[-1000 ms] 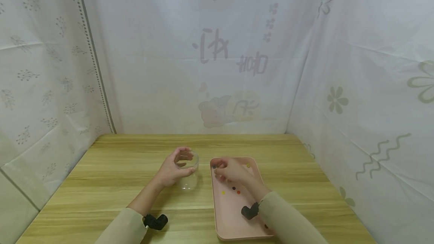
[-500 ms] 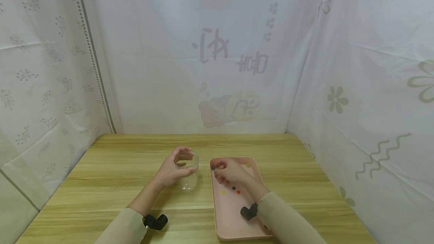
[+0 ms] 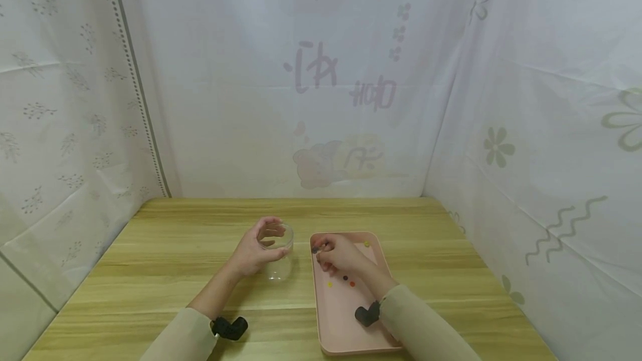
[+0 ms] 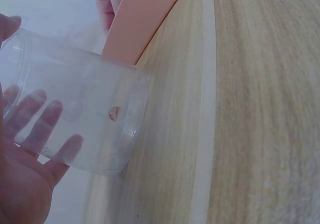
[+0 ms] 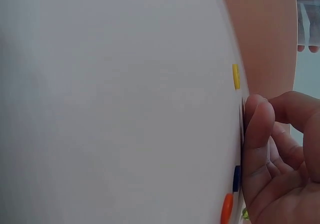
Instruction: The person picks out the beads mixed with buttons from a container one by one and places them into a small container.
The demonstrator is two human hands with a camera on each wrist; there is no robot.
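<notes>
My left hand (image 3: 251,250) grips a clear plastic jar (image 3: 277,269) near its rim, upright on the table. One small brownish-orange button (image 4: 114,114) shows inside it in the left wrist view. Over the far left part of a pink tray (image 3: 335,327), my right hand (image 3: 346,253) has its fingers bent, thumb and index tips close together at the tray floor. A dark button (image 3: 315,249) lies against these fingertips. Whether they pinch it is hidden. Nearer in the tray are a yellow button (image 5: 236,76), a dark blue button (image 5: 236,178) and an orange button (image 5: 227,208).
A yellow-green button (image 3: 367,244) lies in the tray's far right corner. The wooden table (image 3: 165,272) carries the tray and jar, with the jar just left of the tray. Patterned white curtains (image 3: 241,99) stand around the table's back and sides.
The dark button by my right fingertips has shifted slightly toward me and left. My right hand has moved only a little. My left hand and the jar have stayed in place.
</notes>
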